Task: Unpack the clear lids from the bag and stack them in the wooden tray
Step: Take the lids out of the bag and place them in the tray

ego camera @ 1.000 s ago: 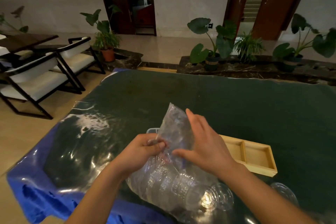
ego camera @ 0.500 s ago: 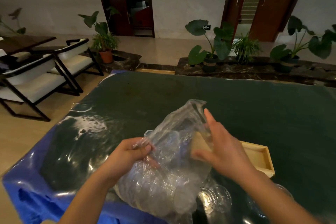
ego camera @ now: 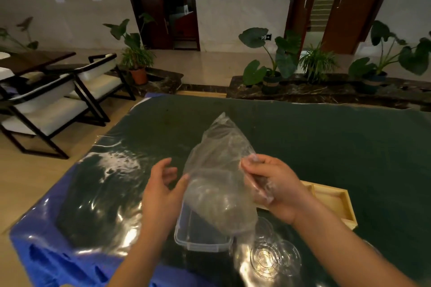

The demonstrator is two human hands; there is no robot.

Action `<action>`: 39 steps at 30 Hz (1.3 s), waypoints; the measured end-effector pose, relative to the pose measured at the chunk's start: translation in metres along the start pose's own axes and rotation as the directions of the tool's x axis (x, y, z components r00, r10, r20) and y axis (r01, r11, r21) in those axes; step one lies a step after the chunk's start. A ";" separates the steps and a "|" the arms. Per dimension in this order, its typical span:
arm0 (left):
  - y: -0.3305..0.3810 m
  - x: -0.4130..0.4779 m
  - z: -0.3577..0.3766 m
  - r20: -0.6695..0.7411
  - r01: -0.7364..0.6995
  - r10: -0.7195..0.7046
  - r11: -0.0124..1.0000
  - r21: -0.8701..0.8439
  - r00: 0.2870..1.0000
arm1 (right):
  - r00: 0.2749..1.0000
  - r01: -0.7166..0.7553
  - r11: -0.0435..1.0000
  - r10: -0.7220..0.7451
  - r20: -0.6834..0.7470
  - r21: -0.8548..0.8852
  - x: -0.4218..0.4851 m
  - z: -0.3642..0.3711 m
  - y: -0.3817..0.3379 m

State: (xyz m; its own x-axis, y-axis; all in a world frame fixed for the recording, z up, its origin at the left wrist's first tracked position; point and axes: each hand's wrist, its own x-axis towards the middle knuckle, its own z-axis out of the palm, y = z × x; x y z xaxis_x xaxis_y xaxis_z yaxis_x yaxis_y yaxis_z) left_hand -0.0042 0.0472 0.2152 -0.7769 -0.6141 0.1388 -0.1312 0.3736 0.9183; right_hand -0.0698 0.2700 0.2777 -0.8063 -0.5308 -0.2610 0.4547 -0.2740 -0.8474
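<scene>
Dark green table [ego camera: 326, 147], right hand [ego camera: 275, 184] fingers pinching the bag [ego camera: 219, 170], left hand [ego camera: 163, 189] released beside it

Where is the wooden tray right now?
The wooden tray lies on the green table cover at the right, mostly hidden behind the right hand.

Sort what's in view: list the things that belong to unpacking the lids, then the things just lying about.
Belongs to the job:
- clear plastic bag, pinched by the right hand
- left hand, open beside the bag
- clear lids on the table
- wooden tray

Just lying about:
- clear rectangular container
- potted plants
- chairs
</scene>
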 end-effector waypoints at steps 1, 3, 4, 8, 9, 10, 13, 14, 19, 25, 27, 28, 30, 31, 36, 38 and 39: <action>0.002 -0.008 0.002 -0.110 -0.070 0.071 0.997 0.009 0.991 | 1.000 -0.014 0.998 0.013 0.009 0.068 0.002 0.008 0.006; 0.007 -0.026 0.009 -0.128 -0.206 0.194 0.974 -0.092 0.973 | 0.998 -0.037 0.983 0.028 0.050 0.180 0.004 0.023 0.016; 0.014 -0.035 0.017 -0.010 -0.205 0.208 0.955 -0.215 0.978 | 0.997 -0.037 0.980 0.023 0.071 0.195 0.006 0.028 0.020; 0.037 -0.047 0.043 0.316 0.023 0.139 0.888 -0.460 0.939 | 0.998 -0.016 0.998 0.012 0.056 0.066 0.005 0.033 0.026; 0.039 -0.046 0.043 0.279 0.010 0.128 0.896 -0.444 0.952 | 1.000 0.012 1.000 -0.012 0.015 0.004 0.004 0.029 0.023; 0.039 -0.044 0.039 0.242 -0.019 0.130 0.912 -0.411 0.961 | 0.997 0.062 0.995 -0.066 -0.046 -0.078 0.003 0.022 0.019; 0.028 -0.038 0.024 0.190 -0.037 0.119 0.922 -0.385 0.975 | 0.946 0.175 0.961 -0.224 -0.235 -0.213 0.002 -0.008 0.007; 0.027 -0.036 0.020 0.182 -0.023 0.105 0.913 -0.407 0.978 | 0.936 0.177 0.963 -0.228 -0.267 -0.202 0.001 -0.015 0.005; 0.031 -0.039 0.019 0.253 0.033 0.109 0.866 -0.499 0.961 | 0.953 0.140 0.937 -0.215 -0.214 -0.320 -0.008 -0.018 0.009; 0.030 -0.042 0.011 0.408 0.244 0.037 0.752 -0.613 0.912 | 0.877 0.236 0.846 -0.398 -0.270 -0.478 0.005 -0.005 -0.011; 0.036 -0.037 0.014 0.440 0.287 -0.031 0.799 -0.529 0.898 | 0.918 0.264 0.780 -0.384 -0.101 -0.568 0.006 0.010 -0.009; 0.038 -0.033 0.016 0.411 0.272 -0.066 0.841 -0.467 0.909 | 0.929 0.274 0.737 -0.369 -0.027 -0.618 0.006 0.017 -0.009; 0.042 -0.025 0.016 0.259 0.168 -0.078 0.924 -0.344 0.963 | 0.923 0.277 0.661 -0.386 0.001 -0.697 0.008 0.021 -0.018; 0.039 -0.022 0.014 0.176 0.141 -0.089 0.939 -0.314 0.980 | 0.900 0.265 0.627 -0.433 -0.045 -0.732 0.009 0.018 -0.026; 0.027 -0.021 0.000 0.038 0.157 -0.154 0.921 -0.356 0.987 | 0.807 0.157 0.556 -0.549 -0.218 -0.816 0.008 -0.007 -0.047; 0.030 -0.021 0.004 0.064 0.167 -0.155 0.910 -0.379 0.986 | 0.852 0.151 0.582 -0.486 -0.193 -0.799 0.006 -0.007 -0.046; 0.032 -0.021 0.007 0.067 0.176 -0.163 0.899 -0.400 0.984 | 0.873 0.148 0.597 -0.454 -0.180 -0.789 0.004 -0.005 -0.046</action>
State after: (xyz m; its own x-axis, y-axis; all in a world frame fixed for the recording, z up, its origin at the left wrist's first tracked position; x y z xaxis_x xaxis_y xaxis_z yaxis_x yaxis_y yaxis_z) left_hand 0.0036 0.0765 0.2395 -0.7847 -0.6187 -0.0382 -0.0089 -0.0503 0.9987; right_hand -0.0960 0.2841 0.3134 -0.9781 -0.1949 0.0736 -0.1462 0.3904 -0.9090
